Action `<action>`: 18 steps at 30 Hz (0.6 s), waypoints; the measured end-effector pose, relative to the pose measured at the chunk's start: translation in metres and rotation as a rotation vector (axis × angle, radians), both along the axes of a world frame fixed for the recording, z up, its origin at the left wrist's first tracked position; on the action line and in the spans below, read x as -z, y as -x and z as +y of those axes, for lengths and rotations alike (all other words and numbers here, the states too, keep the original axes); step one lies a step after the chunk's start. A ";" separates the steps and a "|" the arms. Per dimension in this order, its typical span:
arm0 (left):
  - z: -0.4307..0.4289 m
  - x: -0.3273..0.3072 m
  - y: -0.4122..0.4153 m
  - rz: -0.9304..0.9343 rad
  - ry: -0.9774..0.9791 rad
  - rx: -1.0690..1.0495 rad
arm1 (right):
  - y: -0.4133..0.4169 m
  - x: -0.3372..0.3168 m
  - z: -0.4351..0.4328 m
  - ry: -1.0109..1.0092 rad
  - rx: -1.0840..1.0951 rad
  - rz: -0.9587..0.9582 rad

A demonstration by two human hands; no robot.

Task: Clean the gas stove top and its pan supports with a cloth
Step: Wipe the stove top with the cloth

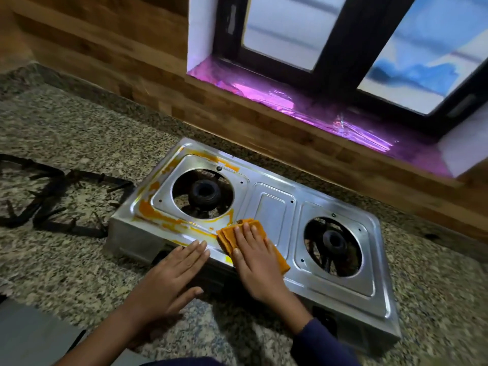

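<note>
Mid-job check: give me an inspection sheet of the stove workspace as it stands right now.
Surface: speckled granite counter, stove sits on it.
Job's things: steel stove top with orange residue around the left burner; right side looks clean. Orange cloth folded, on the front middle. Pan supports off, lying left of the stove.
Clutter: nothing seen.
Grippers: right hand flat on the cloth; left hand open, fingers on the stove's front edge.
Cables: nothing seen.
Surroundings: wooden backsplash, window behind.
</note>
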State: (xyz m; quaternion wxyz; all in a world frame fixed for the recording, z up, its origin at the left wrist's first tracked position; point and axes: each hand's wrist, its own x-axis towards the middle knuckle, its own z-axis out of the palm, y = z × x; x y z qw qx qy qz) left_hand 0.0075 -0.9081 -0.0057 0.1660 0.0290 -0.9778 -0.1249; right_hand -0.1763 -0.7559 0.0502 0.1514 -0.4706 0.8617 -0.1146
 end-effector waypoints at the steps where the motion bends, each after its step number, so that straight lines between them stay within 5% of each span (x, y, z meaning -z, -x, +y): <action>1: -0.003 0.000 -0.003 0.000 -0.001 -0.014 | -0.008 0.003 -0.008 -0.012 0.077 0.011; 8: -0.019 -0.001 -0.020 -0.029 -0.003 -0.063 | 0.028 0.003 -0.079 -0.009 0.410 -0.078; 18: -0.022 -0.003 -0.022 -0.024 -0.066 -0.053 | 0.101 0.002 -0.071 0.018 -0.300 -0.136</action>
